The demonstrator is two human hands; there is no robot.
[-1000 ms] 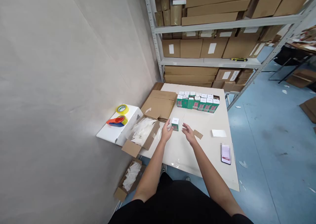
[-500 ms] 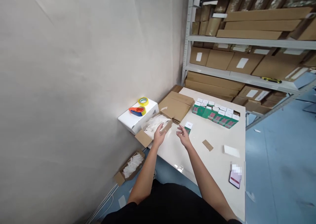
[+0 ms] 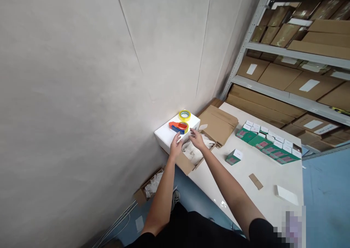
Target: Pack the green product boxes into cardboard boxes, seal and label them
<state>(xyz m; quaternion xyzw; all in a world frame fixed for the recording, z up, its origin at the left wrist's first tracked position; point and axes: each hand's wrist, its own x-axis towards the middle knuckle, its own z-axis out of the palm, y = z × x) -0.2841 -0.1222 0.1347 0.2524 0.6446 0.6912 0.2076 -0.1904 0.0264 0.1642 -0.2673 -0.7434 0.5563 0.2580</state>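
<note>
My left hand (image 3: 176, 146) is open, its fingers apart, just in front of a white box (image 3: 163, 136). My right hand (image 3: 196, 139) is also open and hovers over an open cardboard box (image 3: 184, 163) filled with crumpled white paper (image 3: 193, 152). Neither hand holds anything. On top of the white box, just beyond my fingertips, lies an orange and blue tape dispenser (image 3: 178, 128) with a yellow roll in it. Behind the dispenser is a loose roll of yellow tape (image 3: 185, 115).
Flat cardboard (image 3: 218, 122) is stacked beside the open box. A single green-and-white box (image 3: 234, 157) stands near a row of similar boxes (image 3: 269, 144). A cardboard scrap (image 3: 256, 181) and white piece (image 3: 286, 194) lie rightward. Shelves (image 3: 290, 95) hold cartons; another paper-filled box (image 3: 153, 185) is on the floor.
My view has swung left, so the table appears farther right. Both hands have moved from the open box's near right side toward the tape dispenser, staying open.
</note>
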